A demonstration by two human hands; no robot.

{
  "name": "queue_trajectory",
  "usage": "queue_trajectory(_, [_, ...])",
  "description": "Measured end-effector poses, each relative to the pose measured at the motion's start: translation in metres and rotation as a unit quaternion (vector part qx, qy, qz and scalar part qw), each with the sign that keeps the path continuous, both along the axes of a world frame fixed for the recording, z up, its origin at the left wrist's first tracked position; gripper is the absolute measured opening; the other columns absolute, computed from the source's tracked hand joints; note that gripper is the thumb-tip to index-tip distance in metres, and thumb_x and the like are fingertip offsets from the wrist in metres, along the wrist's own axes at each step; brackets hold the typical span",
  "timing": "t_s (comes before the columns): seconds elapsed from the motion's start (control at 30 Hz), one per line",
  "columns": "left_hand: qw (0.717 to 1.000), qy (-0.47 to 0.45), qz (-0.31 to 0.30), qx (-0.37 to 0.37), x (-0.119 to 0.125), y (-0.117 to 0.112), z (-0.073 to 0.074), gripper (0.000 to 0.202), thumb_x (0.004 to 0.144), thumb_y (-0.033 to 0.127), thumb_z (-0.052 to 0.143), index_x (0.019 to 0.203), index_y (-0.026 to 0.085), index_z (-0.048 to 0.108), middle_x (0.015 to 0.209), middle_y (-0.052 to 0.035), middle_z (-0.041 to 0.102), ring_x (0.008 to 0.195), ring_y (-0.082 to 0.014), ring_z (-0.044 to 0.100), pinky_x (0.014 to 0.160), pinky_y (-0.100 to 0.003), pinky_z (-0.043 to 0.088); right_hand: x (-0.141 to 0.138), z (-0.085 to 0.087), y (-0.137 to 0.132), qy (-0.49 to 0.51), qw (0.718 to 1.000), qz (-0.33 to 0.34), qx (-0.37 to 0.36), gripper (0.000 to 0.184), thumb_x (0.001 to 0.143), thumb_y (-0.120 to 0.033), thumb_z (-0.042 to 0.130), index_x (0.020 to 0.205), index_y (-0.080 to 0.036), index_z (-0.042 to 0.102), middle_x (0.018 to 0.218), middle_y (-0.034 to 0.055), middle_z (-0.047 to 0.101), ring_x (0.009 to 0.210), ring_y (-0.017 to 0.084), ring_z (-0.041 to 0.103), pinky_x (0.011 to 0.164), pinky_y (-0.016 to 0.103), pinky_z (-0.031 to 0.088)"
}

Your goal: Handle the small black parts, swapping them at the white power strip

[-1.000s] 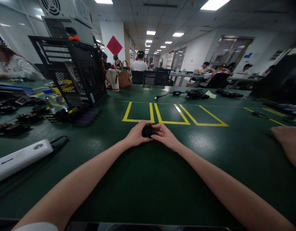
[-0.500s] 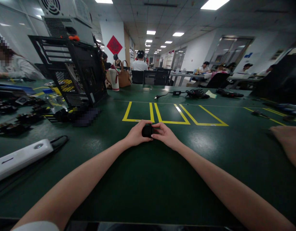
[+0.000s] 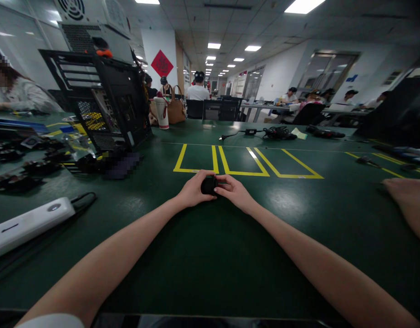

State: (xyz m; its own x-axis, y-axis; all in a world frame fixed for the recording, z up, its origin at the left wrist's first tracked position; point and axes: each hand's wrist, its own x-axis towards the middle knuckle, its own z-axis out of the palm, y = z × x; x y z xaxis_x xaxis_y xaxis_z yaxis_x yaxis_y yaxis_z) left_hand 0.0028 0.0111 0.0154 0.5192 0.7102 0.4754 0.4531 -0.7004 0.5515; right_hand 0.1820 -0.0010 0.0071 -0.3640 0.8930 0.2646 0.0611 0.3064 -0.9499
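Note:
Between my two hands, over the green table (image 3: 210, 255), is a small black block-like object (image 3: 207, 186) whose kind I cannot make out. My left hand (image 3: 191, 190) grips it from the left, with the thumb below and fingers above. From the right, my right hand (image 3: 234, 191) pinches its right edge between thumb and fingertips. Just beyond both hands, yellow tape (image 3: 244, 173) marks several outlines on the tabletop. The fingers partly hide the object.
An open black computer case (image 3: 124, 105) stands at the left behind a white power strip (image 3: 32, 225). Black fan-like parts (image 3: 20, 182) lie far left. A patterned cup (image 3: 162, 113), a brown bag (image 3: 177, 109) and coiled cables (image 3: 280, 133) sit farther back. Another person's hand (image 3: 408, 200) rests at right.
Almost nothing differs. Both hands keep their grip on the small black object in the same place, with only a slight shift of the right fingertips.

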Motion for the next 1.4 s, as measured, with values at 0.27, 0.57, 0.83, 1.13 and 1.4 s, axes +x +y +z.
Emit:
queue_trajectory(0.27, [1.0,0.0,0.001,0.002,-0.0002,0.0006,-0.0012,0.061,0.06,0.027,0.069,0.112,0.025,0.037,0.112,-0.0033,0.047,0.102,-0.022,0.048,0.084,-0.038,0.042,-0.0007,-0.0034,0.0025,0.03,1.0,0.001,-0.006,0.025,0.068,-0.023,0.062,0.091,-0.022,0.052,0.099,0.0009,0.053,0.091,0.016,0.058,0.082,0.035,0.047])
queue_trajectory(0.57, [1.0,-0.003,0.002,-0.004,-0.0001,-0.0017,0.0009,0.06,0.061,0.026,0.069,0.112,0.025,0.038,0.113,-0.0034,0.047,0.102,-0.0224,0.048,0.085,-0.039,0.041,-0.0007,-0.003,0.0043,0.006,1.0,-0.002,0.016,0.033,0.068,-0.021,0.062,0.099,-0.022,0.051,0.106,0.0031,0.053,0.101,0.018,0.054,0.093,0.039,0.041])
queue_trajectory(0.83, [1.0,-0.008,0.002,-0.001,0.0006,-0.0011,0.0001,0.058,0.062,0.026,0.068,0.112,0.025,0.038,0.111,-0.003,0.048,0.101,-0.0217,0.049,0.084,-0.038,0.042,0.001,-0.005,0.0001,0.014,0.999,0.011,0.029,0.028,0.066,-0.019,0.063,0.092,-0.023,0.052,0.11,0.0023,0.049,0.104,0.019,0.052,0.091,0.04,0.042])
queue_trajectory(1.13, [1.0,-0.007,0.001,0.007,0.0002,0.0004,-0.0014,0.06,0.061,0.026,0.069,0.112,0.024,0.038,0.11,-0.0037,0.048,0.101,-0.0216,0.049,0.084,-0.039,0.041,-0.0001,-0.0005,-0.0003,-0.005,0.999,-0.022,0.03,0.029,0.07,-0.022,0.06,0.097,-0.023,0.051,0.108,0.0025,0.052,0.1,0.018,0.054,0.09,0.039,0.043])
queue_trajectory(1.4, [1.0,-0.004,0.0,0.009,0.0002,0.001,-0.002,0.061,0.06,0.026,0.069,0.113,0.024,0.038,0.112,-0.0037,0.047,0.103,-0.0218,0.048,0.086,-0.038,0.041,0.0009,-0.0015,-0.0009,0.003,1.0,0.01,0.008,0.032,0.068,-0.02,0.062,0.097,-0.023,0.05,0.106,0.0023,0.052,0.102,0.018,0.054,0.091,0.038,0.042])
